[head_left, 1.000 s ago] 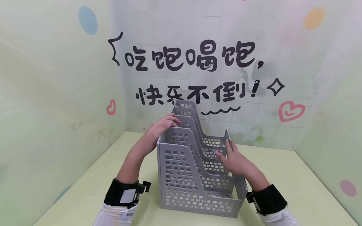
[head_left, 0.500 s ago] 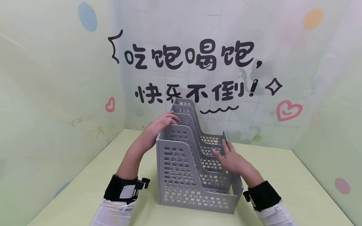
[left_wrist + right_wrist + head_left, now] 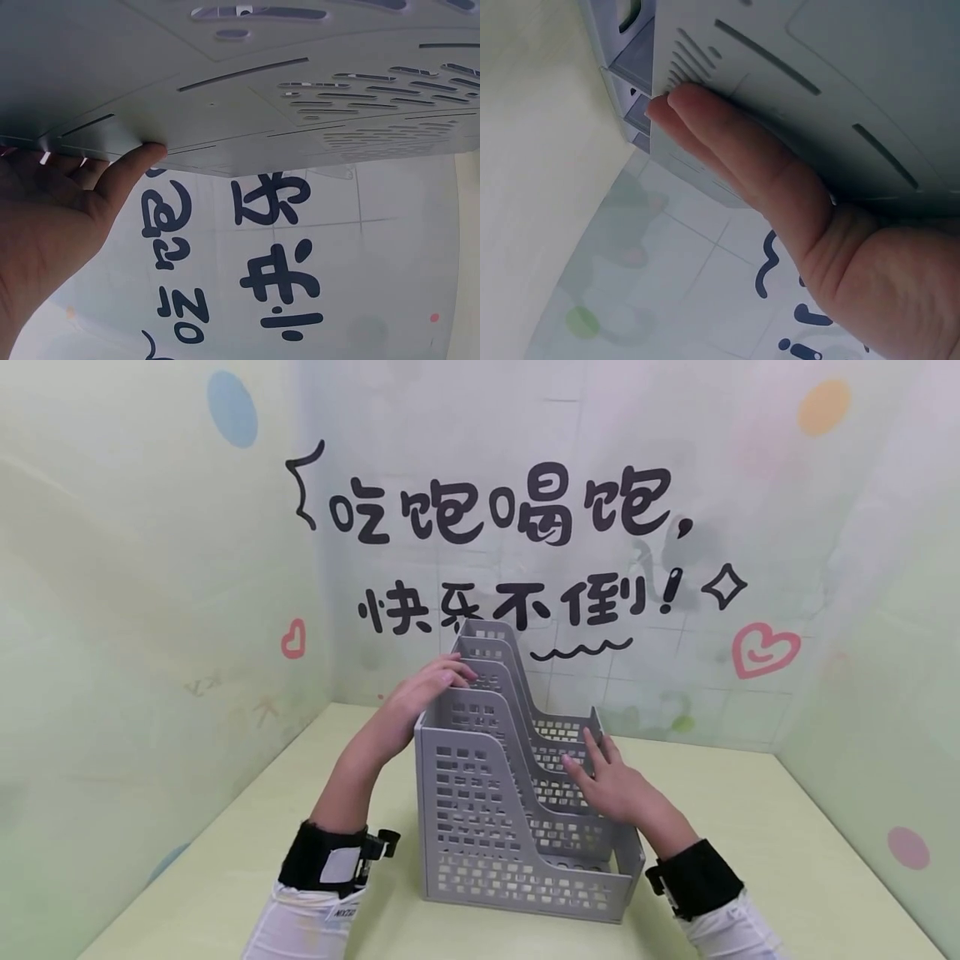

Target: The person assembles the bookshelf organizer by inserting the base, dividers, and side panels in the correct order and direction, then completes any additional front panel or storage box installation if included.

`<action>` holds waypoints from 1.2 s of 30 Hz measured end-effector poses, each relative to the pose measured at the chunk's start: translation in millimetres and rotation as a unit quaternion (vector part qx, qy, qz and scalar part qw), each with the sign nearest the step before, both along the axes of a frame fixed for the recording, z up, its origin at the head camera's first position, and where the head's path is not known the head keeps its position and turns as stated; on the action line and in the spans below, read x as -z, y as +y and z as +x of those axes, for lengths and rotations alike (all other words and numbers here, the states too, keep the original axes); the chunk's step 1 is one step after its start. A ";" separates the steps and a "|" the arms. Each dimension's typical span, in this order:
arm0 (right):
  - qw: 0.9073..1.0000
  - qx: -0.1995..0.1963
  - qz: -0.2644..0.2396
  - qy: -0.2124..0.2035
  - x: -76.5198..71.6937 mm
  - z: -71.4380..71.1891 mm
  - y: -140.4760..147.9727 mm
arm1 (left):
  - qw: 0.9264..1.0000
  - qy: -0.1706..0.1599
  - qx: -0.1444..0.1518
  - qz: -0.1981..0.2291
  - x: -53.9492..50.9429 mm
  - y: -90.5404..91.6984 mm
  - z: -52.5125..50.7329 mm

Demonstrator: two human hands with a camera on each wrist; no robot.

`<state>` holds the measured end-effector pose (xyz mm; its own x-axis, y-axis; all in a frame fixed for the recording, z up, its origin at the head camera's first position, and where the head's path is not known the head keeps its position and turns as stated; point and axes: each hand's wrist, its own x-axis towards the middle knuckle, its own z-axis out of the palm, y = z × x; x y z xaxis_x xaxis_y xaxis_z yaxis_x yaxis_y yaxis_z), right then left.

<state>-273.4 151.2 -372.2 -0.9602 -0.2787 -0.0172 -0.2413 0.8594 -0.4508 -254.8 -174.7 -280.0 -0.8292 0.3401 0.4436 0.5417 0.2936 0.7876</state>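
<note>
A grey plastic file rack [image 3: 480, 827] with several upright dividers and brick-like cutouts stands upright on the table, tall on its left and low on its right. My left hand [image 3: 408, 706] grips the top of the tall left wall. In the left wrist view its thumb [image 3: 135, 169] lies on the wall's outer face, and the other fingers go over the edge. My right hand [image 3: 618, 787] presses the low right panel [image 3: 632, 856], thumb reaching over the top edge. The right wrist view shows straight fingers [image 3: 742, 154] lying along that panel's slotted outer face [image 3: 900, 82]; the thumb is hidden there.
The pale yellow tabletop [image 3: 780, 860] extends on both sides of the rack. Patterned sheets wall it in, and the back sheet [image 3: 675, 677] carries large black lettering. A black strap sits on each wrist.
The low right panel has moved slightly leftward, closer against the dividers, with the right hand on it. The left hand keeps its hold on the tall wall. The view has shifted a little.
</note>
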 end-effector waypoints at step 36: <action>0.996 0.047 -0.078 0.000 34.8 -0.1 2.0 | 1.000 0.018 0.013 -0.021 -5.8 -1.5 -2.9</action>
